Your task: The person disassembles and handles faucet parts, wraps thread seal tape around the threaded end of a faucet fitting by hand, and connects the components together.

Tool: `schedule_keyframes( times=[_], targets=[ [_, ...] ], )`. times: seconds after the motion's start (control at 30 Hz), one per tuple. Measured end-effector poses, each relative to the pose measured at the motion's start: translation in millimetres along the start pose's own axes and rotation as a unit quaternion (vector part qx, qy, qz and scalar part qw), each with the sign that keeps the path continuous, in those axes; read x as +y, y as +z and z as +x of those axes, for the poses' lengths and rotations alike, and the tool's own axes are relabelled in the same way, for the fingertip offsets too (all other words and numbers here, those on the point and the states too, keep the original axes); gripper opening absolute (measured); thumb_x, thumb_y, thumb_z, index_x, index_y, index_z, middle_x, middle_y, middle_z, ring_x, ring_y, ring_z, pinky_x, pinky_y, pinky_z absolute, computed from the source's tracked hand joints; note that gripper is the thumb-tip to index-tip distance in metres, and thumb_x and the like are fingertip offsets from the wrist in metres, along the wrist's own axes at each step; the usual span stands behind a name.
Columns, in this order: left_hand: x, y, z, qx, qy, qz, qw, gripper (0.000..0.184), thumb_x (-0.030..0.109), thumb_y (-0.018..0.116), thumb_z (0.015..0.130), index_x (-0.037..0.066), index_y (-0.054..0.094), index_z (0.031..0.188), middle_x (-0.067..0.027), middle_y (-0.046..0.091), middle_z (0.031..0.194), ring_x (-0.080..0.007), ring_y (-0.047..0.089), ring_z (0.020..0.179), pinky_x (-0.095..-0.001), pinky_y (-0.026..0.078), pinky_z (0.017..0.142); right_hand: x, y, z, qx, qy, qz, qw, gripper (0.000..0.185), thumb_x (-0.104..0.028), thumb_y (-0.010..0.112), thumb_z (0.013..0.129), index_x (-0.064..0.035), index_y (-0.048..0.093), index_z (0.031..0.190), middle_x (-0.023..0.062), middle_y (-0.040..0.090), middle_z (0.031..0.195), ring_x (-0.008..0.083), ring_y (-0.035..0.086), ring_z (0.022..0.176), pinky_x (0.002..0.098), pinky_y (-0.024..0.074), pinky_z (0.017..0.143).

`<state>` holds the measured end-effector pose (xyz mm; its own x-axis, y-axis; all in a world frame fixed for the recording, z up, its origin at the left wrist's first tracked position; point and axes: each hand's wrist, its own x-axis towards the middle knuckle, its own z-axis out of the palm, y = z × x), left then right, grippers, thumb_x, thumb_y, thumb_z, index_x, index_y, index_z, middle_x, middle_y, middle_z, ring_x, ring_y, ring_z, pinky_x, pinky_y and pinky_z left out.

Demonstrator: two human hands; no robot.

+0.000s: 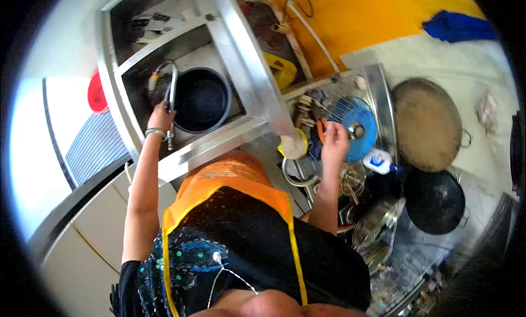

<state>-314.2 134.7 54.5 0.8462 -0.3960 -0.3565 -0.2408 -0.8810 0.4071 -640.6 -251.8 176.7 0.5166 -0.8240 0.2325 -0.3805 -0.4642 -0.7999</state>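
While on tap point(174, 82), left hand point(161, 119) between sink edge point(120, 98) and black basin point(200, 101).

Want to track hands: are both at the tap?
No, the left hand is at the tap, but the right hand is near the blue basin.

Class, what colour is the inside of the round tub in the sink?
The tub is black inside, seen best in the head view.

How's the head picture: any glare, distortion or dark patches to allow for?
All in the head view: fisheye bending with black corners; left edge washed out white; bright reflections on the steel frame; the black tub's inside too dark for detail; clutter around the right hand soft.
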Motion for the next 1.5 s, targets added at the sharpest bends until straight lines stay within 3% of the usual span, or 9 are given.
schedule_keyframes(
  times=[0.03, 0.17, 0.2, 0.27, 0.47, 0.77, 0.97, 1.23, 1.5],
  targets=[
    [9, -6, -7, 0.019, -0.003, -0.002, 1.0, 0.043, 0.022, 0.068, 0.079, 0.005, 0.054, 0.116, -0.02, 0.058, 0.112, -0.0382, 0.058, 0.101, -0.0445, 0.048, 0.085, -13, -7, -10, -0.031, 0.165, 0.034, 0.985, 0.013, -0.017, 0.058, 0.093, -0.0047, 0.063, 0.092, -0.0022, 0.059, 0.08, 0.0051, 0.051, 0.067, 0.0207, 0.0428, 0.062],
    [18, -19, -20, 0.152, 0.108, 0.008, 0.983, 0.045, 0.018, 0.067, 0.078, 0.005, 0.054, 0.119, -0.017, 0.057, 0.116, -0.0361, 0.056, 0.105, -0.0437, 0.046, 0.089, 7, 7, -80, -0.061, -0.033, -0.141, 0.988, 0.012, -0.014, 0.063, 0.086, -0.0032, 0.06, 0.09, 0.0098, 0.061, 0.081, 0.019, 0.059, 0.071, 0.0304, 0.0477, 0.066],
    [26, -25, -24, 0.178, 0.119, 0.007, 0.977, 0.044, 0.016, 0.066, 0.078, 0.006, 0.055, 0.119, -0.0163, 0.056, 0.116, -0.0349, 0.056, 0.105, -0.0433, 0.045, 0.09, -12, 6, -88, -0.105, 0.049, -0.095, 0.989, 0.014, -0.014, 0.067, 0.082, -0.0035, 0.061, 0.089, 0.0124, 0.062, 0.081, 0.0243, 0.061, 0.071, 0.0335, 0.049, 0.066],
    [29, -23, -26, 0.21, 0.154, -0.018, 0.965, 0.044, 0.015, 0.065, 0.078, 0.005, 0.055, 0.119, -0.0159, 0.056, 0.117, -0.0345, 0.055, 0.106, -0.0432, 0.044, 0.091, 14, 14, -124, -0.113, 0.023, -0.214, 0.97, 0.027, -0.023, 0.072, 0.077, -0.0067, 0.058, 0.093, 0.0098, 0.062, 0.08, 0.0261, 0.062, 0.073, 0.0371, 0.0496, 0.066],
    [66, -21, -32, 0.177, 0.179, -0.042, 0.967, 0.041, 0.015, 0.065, 0.081, 0.006, 0.055, 0.12, -0.0172, 0.055, 0.121, -0.0357, 0.054, 0.109, -0.0431, 0.043, 0.093, 24, 21, -158, -0.156, 0.158, -0.305, 0.926, 0.04, -0.041, 0.068, 0.079, -0.0082, 0.054, 0.098, 0.0108, 0.066, 0.081, 0.0317, 0.064, 0.067, 0.0454, 0.0498, 0.063],
    [120, -10, -50, 0.12, 0.28, -0.059, 0.951, 0.041, 0.009, 0.065, 0.079, 0.007, 0.056, 0.119, -0.0148, 0.055, 0.121, -0.0341, 0.052, 0.112, -0.0411, 0.041, 0.096, 1, 2, -144, -0.087, 0.078, -0.337, 0.934, 0.03, -0.036, 0.057, 0.089, -0.0062, 0.055, 0.089, 0.0173, 0.063, 0.069, 0.0372, 0.062, 0.062, 0.0473, 0.0478, 0.055],
    [132, 0, -62, 0.121, 0.307, -0.058, 0.942, 0.037, 0.01, 0.064, 0.078, 0.008, 0.058, 0.115, -0.013, 0.057, 0.113, -0.0317, 0.053, 0.108, -0.0423, 0.037, 0.096, -29, -31, -133, -0.092, 0.19, -0.297, 0.931, 0.032, -0.038, 0.054, 0.09, -0.0053, 0.058, 0.088, 0.018, 0.061, 0.064, 0.0375, 0.06, 0.058, 0.0461, 0.0461, 0.056],
    [183, -18, -65, 0.131, 0.364, -0.124, 0.914, 0.03, 0.009, 0.063, 0.079, 0.008, 0.061, 0.108, -0.0116, 0.059, 0.104, -0.0304, 0.054, 0.099, -0.04, 0.039, 0.088, -29, -65, -128, 0.018, 0.253, -0.055, 0.966, 0.031, -0.03, 0.056, 0.091, -0.0002, 0.057, 0.082, 0.0093, 0.05, 0.059, 0.0189, 0.049, 0.054, 0.0349, 0.0396, 0.054],
    [247, -59, -75, 0.051, 0.422, -0.247, 0.871, 0.022, 0.005, 0.063, 0.079, 0.004, 0.064, 0.102, -0.0133, 0.059, 0.103, -0.0312, 0.056, 0.098, -0.0388, 0.044, 0.087, -62, -81, -113, 0.03, 0.352, 0.234, 0.906, 0.025, -0.025, 0.052, 0.093, -0.0058, 0.052, 0.077, -0.0043, 0.04, 0.057, 0.0052, 0.036, 0.048, 0.0225, 0.0262, 0.043]
  ],
)
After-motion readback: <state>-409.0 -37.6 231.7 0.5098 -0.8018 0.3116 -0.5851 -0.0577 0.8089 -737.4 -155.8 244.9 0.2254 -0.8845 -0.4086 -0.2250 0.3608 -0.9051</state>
